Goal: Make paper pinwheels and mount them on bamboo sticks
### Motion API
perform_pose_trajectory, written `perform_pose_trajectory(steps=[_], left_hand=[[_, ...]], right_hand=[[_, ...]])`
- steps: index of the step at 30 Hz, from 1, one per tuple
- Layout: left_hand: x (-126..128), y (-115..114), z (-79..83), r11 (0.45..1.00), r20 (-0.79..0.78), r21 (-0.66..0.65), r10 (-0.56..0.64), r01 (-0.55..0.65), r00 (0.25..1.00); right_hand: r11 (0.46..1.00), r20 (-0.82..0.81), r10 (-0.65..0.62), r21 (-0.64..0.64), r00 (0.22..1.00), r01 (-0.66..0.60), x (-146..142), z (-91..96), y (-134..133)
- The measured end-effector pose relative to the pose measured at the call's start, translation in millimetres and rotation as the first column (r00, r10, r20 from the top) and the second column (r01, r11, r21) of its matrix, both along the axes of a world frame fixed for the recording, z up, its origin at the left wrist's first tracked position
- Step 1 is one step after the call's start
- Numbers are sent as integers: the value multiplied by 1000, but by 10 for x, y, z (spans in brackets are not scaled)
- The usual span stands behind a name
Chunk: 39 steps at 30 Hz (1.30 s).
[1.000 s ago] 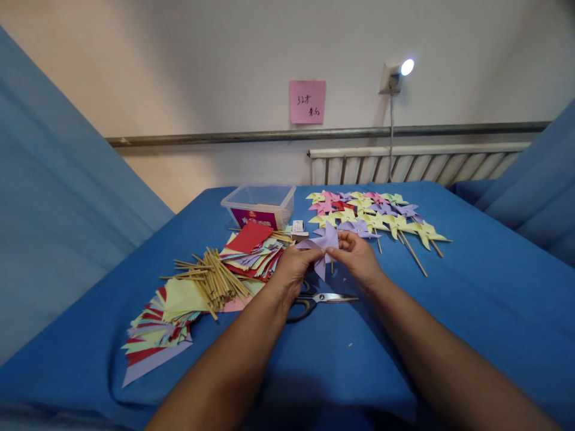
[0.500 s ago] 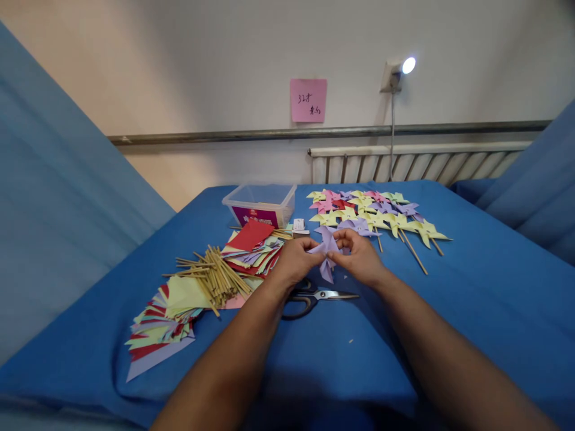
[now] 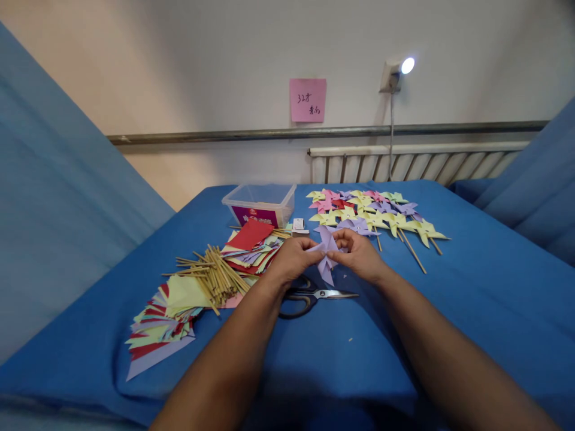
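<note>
A lilac paper pinwheel [image 3: 327,256] hangs between my two hands above the blue cloth. My left hand [image 3: 293,259] pinches its left side with closed fingers. My right hand [image 3: 358,252] pinches its right side near the centre, fingers closed too. Black-handled scissors [image 3: 314,296] lie shut on the cloth right below my hands.
Finished pinwheels [image 3: 372,216] on sticks lie in rows behind my hands. A clear plastic box [image 3: 260,205] stands at the back. To the left lie stacked coloured paper squares [image 3: 251,246], a bundle of wooden sticks [image 3: 211,276] and more paper [image 3: 157,326]. A radiator [image 3: 417,163] runs along the wall.
Both hands drew the lilac pinwheel slightly away from me and closer together, its blades folded tighter. The view shifted a little; the scissors and piles stay put.
</note>
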State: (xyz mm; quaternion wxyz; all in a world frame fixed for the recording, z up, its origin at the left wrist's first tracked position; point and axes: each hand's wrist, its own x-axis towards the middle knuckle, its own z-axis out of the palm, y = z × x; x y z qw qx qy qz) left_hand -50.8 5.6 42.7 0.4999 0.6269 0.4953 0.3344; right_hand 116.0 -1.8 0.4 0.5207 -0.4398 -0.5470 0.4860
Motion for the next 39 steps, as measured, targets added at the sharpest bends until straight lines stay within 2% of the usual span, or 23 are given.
perform_pose_trajectory(steps=[9,12,14,15,17,20,24,27,29,33,39], left_hand=[[-32,34,-11,997,-67,59,-38,42,997],[-55,65,-14,994,-12,101,46,-45,999],[-80,100,-11,985,111,71,150,-158,982],[-94,121,-8,976,211,25,208,-218,955],[-126,164,2,946,420,-87,320,-313,849],[-170,214,28,901,586,-182,421,-393,692],[-208,240,52,861,659,-209,475,-464,583],[-211,239,58,844,676,-208,490,-495,550],[-200,231,63,839,677,-207,495,-504,545],[-166,210,71,842,674,-201,490,-501,553],[-154,216,62,849,680,-212,484,-485,551]], right_hand=[[1000,-5,7,17,1000,-7,-49,-22,-24],[998,-65,-20,57,998,24,-47,-6,-26],[989,-133,-91,100,987,105,-20,9,-18],[982,-176,-135,106,975,156,0,14,-10],[968,-256,-217,71,942,242,38,10,14],[961,-263,-266,9,928,278,46,-39,60],[974,-83,-213,59,974,218,-83,-180,69],[986,115,-140,102,983,129,-223,-297,24],[980,278,-121,186,953,70,-306,-349,-3],[959,561,-193,282,805,33,-454,-334,18],[976,828,-207,216,521,44,-659,-96,209]])
